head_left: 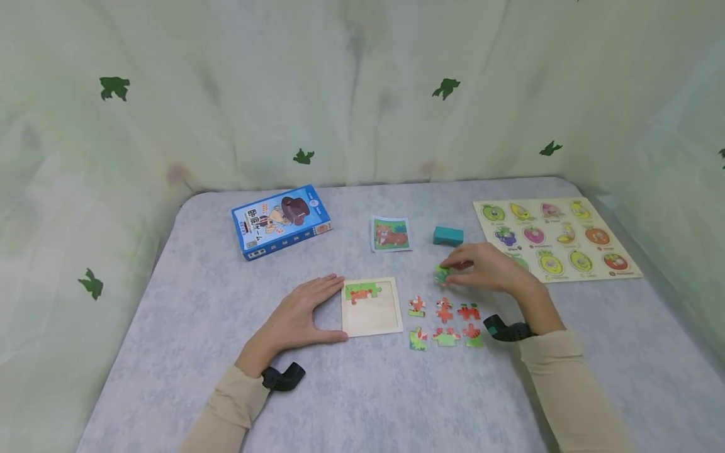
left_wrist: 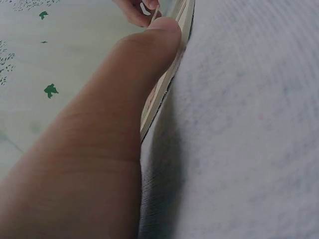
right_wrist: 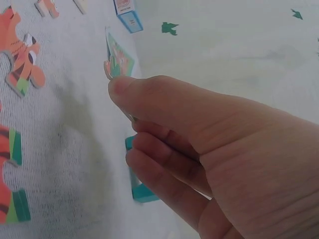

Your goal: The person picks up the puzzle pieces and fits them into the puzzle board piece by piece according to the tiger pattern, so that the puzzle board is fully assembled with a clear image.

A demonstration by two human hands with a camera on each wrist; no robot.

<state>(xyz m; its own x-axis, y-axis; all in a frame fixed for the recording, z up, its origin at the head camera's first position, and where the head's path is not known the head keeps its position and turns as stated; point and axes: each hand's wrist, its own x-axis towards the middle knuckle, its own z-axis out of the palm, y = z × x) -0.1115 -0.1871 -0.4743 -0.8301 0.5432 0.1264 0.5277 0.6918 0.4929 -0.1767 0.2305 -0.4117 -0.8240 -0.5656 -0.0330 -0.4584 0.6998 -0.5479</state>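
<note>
In the head view my left hand rests beside the square wooden puzzle tray, thumb at its lower left corner and fingertips at the upper left. Joined green and orange jigsaw pieces lie in the tray's upper left. To the right, my right hand pinches a green puzzle piece between thumb and fingers, above the table. Several loose pieces lie below it in two rows. The right wrist view shows the pinched piece nearly edge-on, partly hidden by the thumb.
Behind the tray lie a bear picture card and a teal block. A blue game box is at the back left. A fruit puzzle board lies at the right, partly behind my right hand. Pale curtains surround the table.
</note>
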